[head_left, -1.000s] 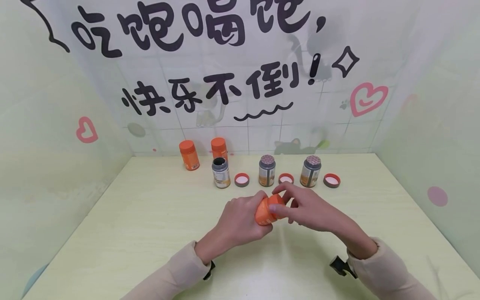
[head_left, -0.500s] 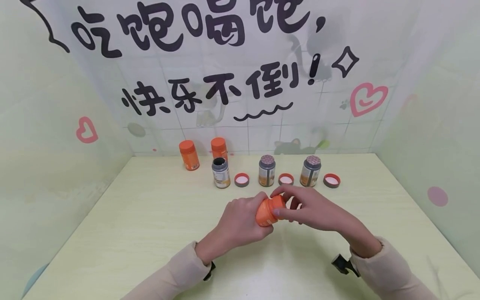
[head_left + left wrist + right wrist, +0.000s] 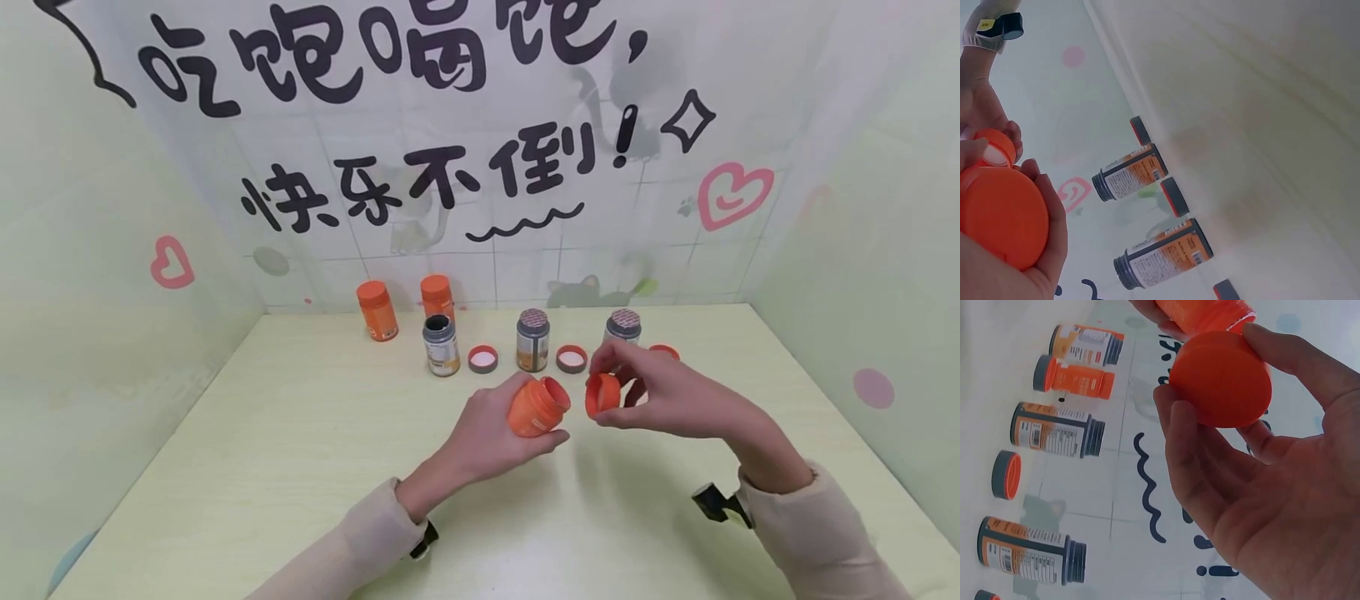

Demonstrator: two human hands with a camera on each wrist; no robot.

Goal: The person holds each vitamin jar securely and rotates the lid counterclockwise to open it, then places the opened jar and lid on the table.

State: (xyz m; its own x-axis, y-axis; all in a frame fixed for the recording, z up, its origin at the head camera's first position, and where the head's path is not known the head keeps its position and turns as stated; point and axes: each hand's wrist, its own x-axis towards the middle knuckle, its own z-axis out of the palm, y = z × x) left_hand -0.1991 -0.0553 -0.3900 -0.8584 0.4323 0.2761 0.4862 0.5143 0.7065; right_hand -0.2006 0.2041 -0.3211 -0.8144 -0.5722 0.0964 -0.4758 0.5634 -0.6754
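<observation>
In the head view my left hand (image 3: 491,429) grips an orange bottle (image 3: 536,408), tilted so that its uncapped mouth points up and right. Just to the right, my right hand (image 3: 667,392) pinches an orange screw cap (image 3: 602,395) between thumb and fingers, apart from the bottle's mouth. The right wrist view shows the flat top of the cap (image 3: 1221,380) in my fingers, with part of the orange bottle (image 3: 1200,314) behind it. From the left wrist, the round base of the bottle (image 3: 1004,215) shows in my palm.
Behind the hands stand two grey bottles with sealed mouths (image 3: 533,343) (image 3: 623,325) and one grey bottle with an open mouth (image 3: 442,346). Upturned caps (image 3: 483,358) (image 3: 572,358) lie beside them. Two capped orange bottles (image 3: 377,312) (image 3: 437,296) stand near the back wall.
The cap has come off the orange bottle. My right hand has moved right with it, while my left hand still holds the bottle, its mouth now exposed.
</observation>
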